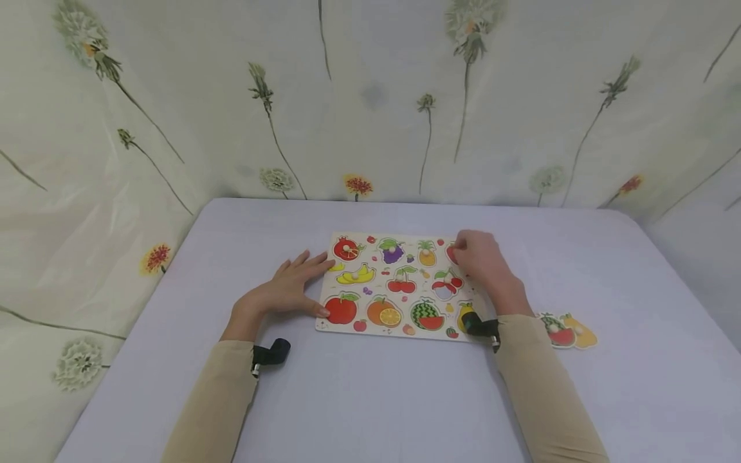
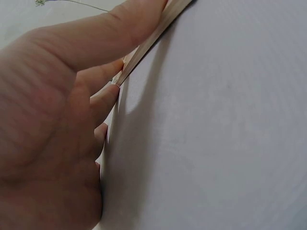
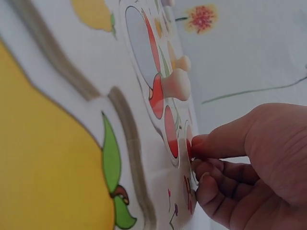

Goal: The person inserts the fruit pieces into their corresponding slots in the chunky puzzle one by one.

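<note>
A fruit puzzle board [image 1: 417,296] lies flat on the table, with knobbed pieces such as the grapes [image 1: 392,252], bananas [image 1: 356,275] and cherries [image 1: 402,281] in it. My left hand [image 1: 286,286] has its fingers spread, thumb and fingertips touching the board's left edge. At the upper right corner, my right hand [image 1: 483,257] pinches a red fruit piece [image 1: 451,253] at the board's surface. The fingers mostly cover that piece, so its kind cannot be told. In the right wrist view, thumb and curled fingers [image 3: 225,136] meet at the red piece, beyond a pale knob [image 3: 176,85].
Right of the board, beside my right sleeve, a watermelon piece [image 1: 557,331] and a pear piece [image 1: 583,333] lie on the white table [image 1: 370,399]. A yellow pear shape [image 1: 465,314] on the board is partly behind the right wrist camera [image 1: 480,325]. A flowered curtain hangs behind.
</note>
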Motion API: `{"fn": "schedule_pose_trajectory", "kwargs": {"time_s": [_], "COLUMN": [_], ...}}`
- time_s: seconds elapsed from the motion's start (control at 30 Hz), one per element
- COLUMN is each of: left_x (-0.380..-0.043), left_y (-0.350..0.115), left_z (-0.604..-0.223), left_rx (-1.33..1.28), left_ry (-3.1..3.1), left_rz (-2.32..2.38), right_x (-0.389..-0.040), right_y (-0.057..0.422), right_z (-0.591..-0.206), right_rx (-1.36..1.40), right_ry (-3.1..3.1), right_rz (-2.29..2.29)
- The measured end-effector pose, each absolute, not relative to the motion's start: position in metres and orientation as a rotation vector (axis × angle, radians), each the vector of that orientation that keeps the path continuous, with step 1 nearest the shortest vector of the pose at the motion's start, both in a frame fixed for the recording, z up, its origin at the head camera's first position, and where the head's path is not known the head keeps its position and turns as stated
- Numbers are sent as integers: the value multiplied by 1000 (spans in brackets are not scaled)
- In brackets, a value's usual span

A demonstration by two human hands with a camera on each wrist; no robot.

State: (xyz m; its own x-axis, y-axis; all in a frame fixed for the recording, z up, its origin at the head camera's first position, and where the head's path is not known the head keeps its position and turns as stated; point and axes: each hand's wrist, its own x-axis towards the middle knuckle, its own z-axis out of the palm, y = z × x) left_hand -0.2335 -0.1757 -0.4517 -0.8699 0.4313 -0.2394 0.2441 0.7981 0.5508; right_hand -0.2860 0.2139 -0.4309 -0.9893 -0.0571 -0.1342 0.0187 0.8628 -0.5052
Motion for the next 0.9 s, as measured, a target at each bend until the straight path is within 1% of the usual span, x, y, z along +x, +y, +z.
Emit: {"fn": "schedule_pose_trajectory", "kwargs": {"time_s": [0.47,0.73,0.9], "left_x": [-234,-233,-234], "left_y": [-178,-176,-176], "left_z": [-455,-456,-455], "left_rx": [515,519,538], "left_ry": [2643,2634,2656], "left_rz": [741,734,723], "right_x": [-272,-266,-263], "right_y": [210,218,223], "right_z": [-424,-426,-421], "right_rx": [19,17,-11], "right_ry": [2859,2808,2789], "right_rz": [-824,-828,-797]}}
